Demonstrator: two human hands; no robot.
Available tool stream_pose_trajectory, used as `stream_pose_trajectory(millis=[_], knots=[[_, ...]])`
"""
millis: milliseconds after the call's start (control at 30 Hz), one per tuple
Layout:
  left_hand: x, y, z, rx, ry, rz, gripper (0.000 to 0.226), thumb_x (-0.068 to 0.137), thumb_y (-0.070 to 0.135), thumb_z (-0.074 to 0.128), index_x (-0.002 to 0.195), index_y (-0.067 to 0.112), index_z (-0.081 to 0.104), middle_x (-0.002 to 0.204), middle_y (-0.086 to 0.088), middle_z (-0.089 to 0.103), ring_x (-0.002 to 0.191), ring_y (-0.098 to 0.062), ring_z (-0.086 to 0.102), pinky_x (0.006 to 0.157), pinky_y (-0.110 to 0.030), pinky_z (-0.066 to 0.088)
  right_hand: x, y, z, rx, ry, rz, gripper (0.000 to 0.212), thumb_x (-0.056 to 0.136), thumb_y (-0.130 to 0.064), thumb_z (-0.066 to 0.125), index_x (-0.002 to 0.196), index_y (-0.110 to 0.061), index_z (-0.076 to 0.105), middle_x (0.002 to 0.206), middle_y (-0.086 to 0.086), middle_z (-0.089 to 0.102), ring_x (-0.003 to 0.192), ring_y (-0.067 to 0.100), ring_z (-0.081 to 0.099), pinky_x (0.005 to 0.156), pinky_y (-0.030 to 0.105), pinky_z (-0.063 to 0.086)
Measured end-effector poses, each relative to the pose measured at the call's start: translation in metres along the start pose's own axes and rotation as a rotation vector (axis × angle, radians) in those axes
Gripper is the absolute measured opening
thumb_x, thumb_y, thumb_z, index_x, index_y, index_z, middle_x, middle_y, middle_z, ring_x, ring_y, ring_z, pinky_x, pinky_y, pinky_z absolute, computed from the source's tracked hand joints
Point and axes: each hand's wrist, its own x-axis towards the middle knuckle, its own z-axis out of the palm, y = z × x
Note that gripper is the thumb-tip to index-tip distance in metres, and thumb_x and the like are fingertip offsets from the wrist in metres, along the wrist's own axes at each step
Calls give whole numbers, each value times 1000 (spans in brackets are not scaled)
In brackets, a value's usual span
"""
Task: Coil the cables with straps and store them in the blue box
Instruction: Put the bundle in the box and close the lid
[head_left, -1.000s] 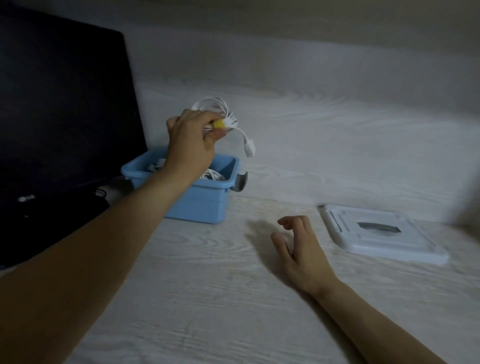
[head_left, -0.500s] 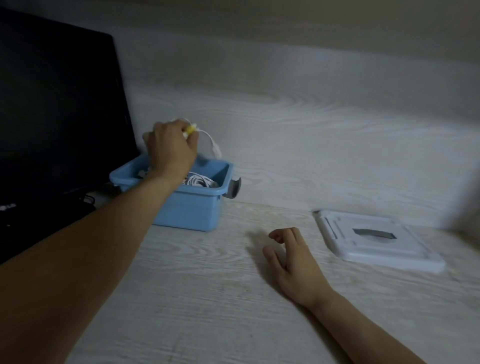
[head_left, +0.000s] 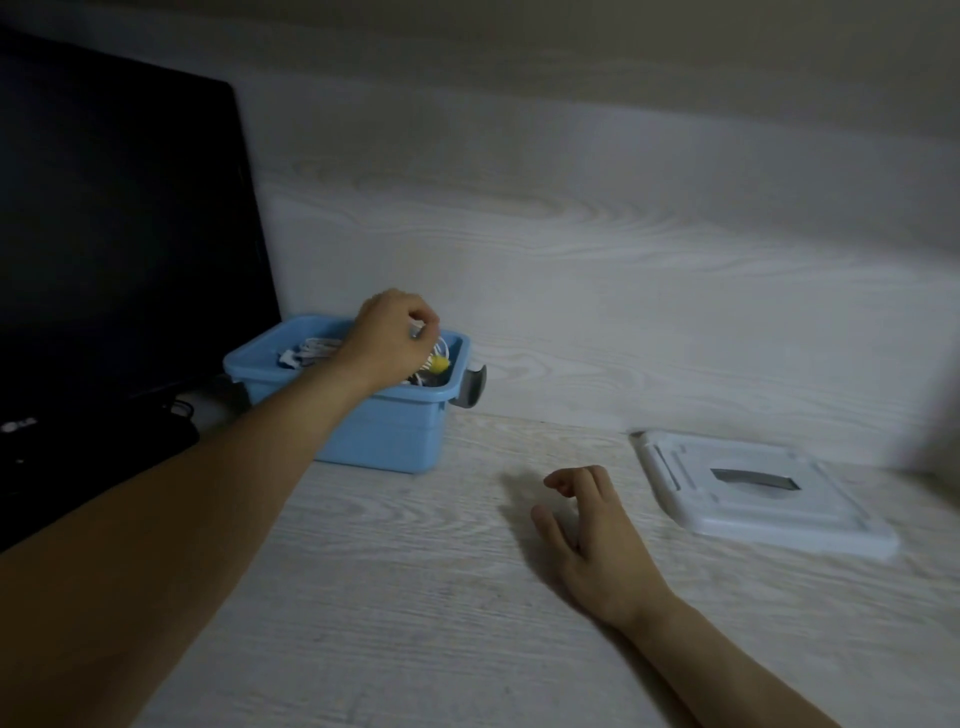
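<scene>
The blue box (head_left: 384, 436) stands at the back left of the table, against the wall. A coiled white cable (head_left: 435, 352) with a yellow strap (head_left: 439, 365) lies inside at the box's right end. My left hand (head_left: 387, 345) hovers over the box, its curled fingertips still pinching the top loops of that cable. More white cable (head_left: 311, 349) lies at the box's left end. My right hand (head_left: 592, 535) rests on the table in front, fingers loosely curled, holding nothing.
The box's pale lid (head_left: 758, 488) lies flat on the table to the right. A dark monitor (head_left: 119, 249) stands at the left, with black cords (head_left: 179, 410) at its base. A grey latch (head_left: 470, 387) sticks out of the box's right side.
My left hand has lowered the strapped cable from above the box down into its right end. The right hand has stayed in place on the table.
</scene>
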Motion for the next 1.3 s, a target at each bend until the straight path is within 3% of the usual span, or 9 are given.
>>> stream_pose_trajectory(millis=[167, 333, 500, 633, 867, 1000, 1100, 1200, 1300], knots=[[-46, -10, -4, 136, 130, 68, 23, 87, 28, 55, 83, 10, 68, 93, -10, 61, 100, -30, 50, 87, -41, 42, 5, 11, -14, -333, 268, 184, 48, 74, -10, 65, 121, -11, 56, 127, 14, 51, 121, 36, 48, 104, 51, 36], [-95, -6, 36, 397, 218, 130, 32, 86, 33, 42, 91, 8, 62, 96, -13, 61, 101, -34, 47, 94, -49, 33, 2, 28, -36, -688, 9, 616, 51, 82, -11, 49, 133, -11, 43, 138, 14, 46, 130, 33, 39, 109, 45, 27], [-88, 7, 53, 280, 305, 111, 12, 82, 20, 46, 81, 13, 56, 91, -7, 61, 97, -29, 43, 91, -45, 27, 5, 40, -54, -753, 16, 503, 38, 90, -10, 48, 125, -17, 61, 114, 6, 62, 109, 29, 52, 89, 38, 38], [-98, 44, 67, 172, 252, 163, 13, 78, 23, 44, 78, 18, 56, 86, -1, 60, 98, -26, 48, 91, -43, 27, 7, 30, -44, -701, 40, 474, 39, 95, -14, 49, 131, -25, 58, 120, 3, 60, 117, 26, 48, 101, 45, 28], [-95, 87, 70, -107, 83, 256, 29, 76, 30, 46, 95, 16, 63, 100, 0, 58, 103, -22, 49, 92, -39, 33, 44, 2, -76, -278, 551, 378, 23, 97, -12, 57, 118, -15, 66, 108, 12, 65, 106, 34, 55, 89, 50, 46], [-74, 74, 50, -202, 192, 260, 45, 76, 20, 48, 117, 11, 65, 121, -5, 55, 117, -24, 48, 100, -38, 41, 75, -43, -101, 34, 721, 300, 19, 97, -18, 60, 114, -12, 65, 101, 3, 68, 93, 18, 63, 75, 19, 49], [-57, 56, 36, 91, -99, 270, 50, 89, 36, 40, 134, 20, 56, 148, 0, 41, 140, -21, 30, 114, -48, 25, 96, -83, -97, 153, 733, 201, 15, 96, -17, 61, 110, -12, 63, 96, -4, 66, 84, 4, 62, 65, 8, 46], [-48, 47, 33, 90, -230, 206, 31, 94, 35, 39, 75, 23, 59, 100, -5, 64, 107, -24, 56, 102, -48, 37, 113, -112, -72, 140, 673, 65, 8, 95, -16, 62, 103, -18, 63, 94, -5, 66, 87, 14, 64, 74, 30, 52], [-41, 42, 17, -273, 235, -11, 27, 91, 19, 45, 66, 14, 54, 76, -14, 64, 79, -34, 59, 71, -37, 44, 126, -129, -37, 48, 541, -32, 9, 98, -16, 58, 105, -17, 62, 99, 2, 66, 94, 22, 59, 78, 40, 50]])
